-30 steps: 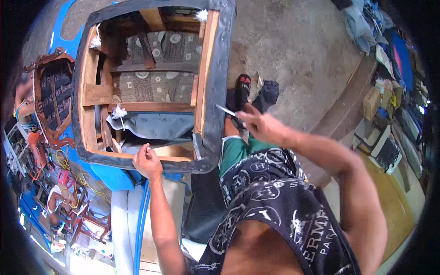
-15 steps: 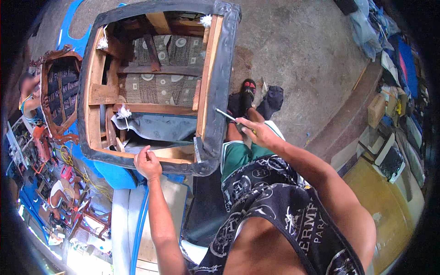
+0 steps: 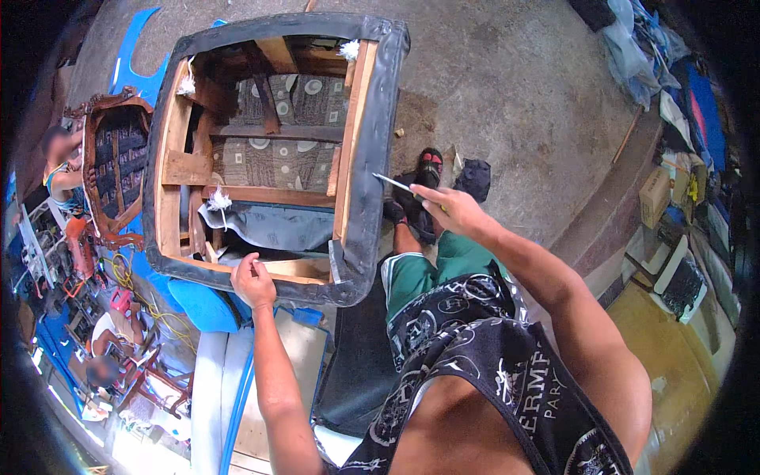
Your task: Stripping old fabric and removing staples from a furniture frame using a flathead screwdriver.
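Observation:
An upturned upholstered chair frame [image 3: 370, 150] of bare wood edged in dark grey covering stands before me, its hollow inside in view. My left hand [image 3: 253, 283] is closed over its near rail, fingers curled at the wood's edge. In my right hand [image 3: 453, 210] is a screwdriver [image 3: 396, 184] with a thin metal shaft, its handle mostly hidden by my fingers. The tip meets the dark covering on the frame's right side. Patterned fabric [image 3: 277, 162] shows deep inside, and a loose grey cloth [image 3: 273, 226] hangs nearer me. White tufts [image 3: 219, 198] stick out at several corners.
At the far left a person [image 3: 63, 170] handles a carved wooden chair frame [image 3: 119, 170]. Another person [image 3: 111, 336] sits below, among tools and a yellow cord [image 3: 123, 273]. A dark cloth [image 3: 473, 180] lies by my feet; boxes [image 3: 655, 196] and panels line the right.
The screwdriver's tip has moved slightly up along the covering on the right side, and my right hand has gone with it. My left hand keeps its place on the rail.

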Motion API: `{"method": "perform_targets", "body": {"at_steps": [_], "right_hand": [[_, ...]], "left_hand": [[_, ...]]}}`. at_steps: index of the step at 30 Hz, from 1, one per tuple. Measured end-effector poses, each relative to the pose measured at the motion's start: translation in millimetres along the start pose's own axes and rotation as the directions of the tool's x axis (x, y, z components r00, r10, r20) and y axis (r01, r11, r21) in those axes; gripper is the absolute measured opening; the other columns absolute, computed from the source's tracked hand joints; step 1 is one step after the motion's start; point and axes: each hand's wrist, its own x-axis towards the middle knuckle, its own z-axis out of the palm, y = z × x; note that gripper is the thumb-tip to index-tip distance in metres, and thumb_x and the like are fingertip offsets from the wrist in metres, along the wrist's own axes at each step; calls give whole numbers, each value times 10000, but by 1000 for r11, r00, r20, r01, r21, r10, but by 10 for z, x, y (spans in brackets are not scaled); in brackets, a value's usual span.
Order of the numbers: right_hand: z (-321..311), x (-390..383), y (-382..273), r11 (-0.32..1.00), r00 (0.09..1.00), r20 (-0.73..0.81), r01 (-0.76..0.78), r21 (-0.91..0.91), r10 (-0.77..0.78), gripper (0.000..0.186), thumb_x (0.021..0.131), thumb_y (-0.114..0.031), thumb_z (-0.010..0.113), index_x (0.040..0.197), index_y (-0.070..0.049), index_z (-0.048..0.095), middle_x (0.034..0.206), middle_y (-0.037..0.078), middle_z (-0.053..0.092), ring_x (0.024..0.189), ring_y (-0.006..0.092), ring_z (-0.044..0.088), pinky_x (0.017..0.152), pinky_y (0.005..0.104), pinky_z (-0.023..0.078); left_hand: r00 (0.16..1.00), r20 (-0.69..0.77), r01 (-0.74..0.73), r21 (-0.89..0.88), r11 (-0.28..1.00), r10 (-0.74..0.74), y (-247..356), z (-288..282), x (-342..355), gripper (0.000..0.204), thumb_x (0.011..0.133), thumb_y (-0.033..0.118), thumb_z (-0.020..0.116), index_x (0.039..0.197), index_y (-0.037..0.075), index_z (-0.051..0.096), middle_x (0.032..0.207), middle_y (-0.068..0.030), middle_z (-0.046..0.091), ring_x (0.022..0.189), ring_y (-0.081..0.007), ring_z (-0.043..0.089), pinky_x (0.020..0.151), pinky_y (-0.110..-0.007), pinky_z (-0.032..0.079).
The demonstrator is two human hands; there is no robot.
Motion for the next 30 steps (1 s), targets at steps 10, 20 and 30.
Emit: {"method": "perform_targets", "body": {"at_steps": [10, 20, 30], "right_hand": [[-542, 352, -346, 929, 985, 170, 71, -362, -9, 433, 989, -304, 532, 1421, -316, 540, 864, 159, 679, 754, 354, 698, 627, 472, 563], [-601, 451, -80, 894, 972, 186, 210, -395, -145, 448, 988, -304, 544, 1435, -330, 535, 787, 112, 643, 646, 318, 676, 560, 444, 546], [-594, 471, -132, 904, 972, 202, 189, -385, -117, 458, 971, -282, 553, 1428, -309, 546, 799, 132, 648, 686, 336, 686, 585, 454, 550]], "left_hand": [[1000, 10, 10, 43, 999, -10, 21, 31, 11, 141, 845, 125, 621, 927, 115, 735, 794, -66, 675, 804, -271, 605, 782, -424, 475], [998, -12, 55, -49, 997, -55, -7, 27, 5, 157, 836, 101, 612, 924, 102, 742, 803, -65, 678, 797, -262, 600, 773, -416, 483], [1000, -1, 6, -25, 1000, -6, -7, -3, -1, 156, 864, 82, 604, 949, 69, 734, 812, -85, 666, 790, -256, 604, 753, -389, 491]]}}
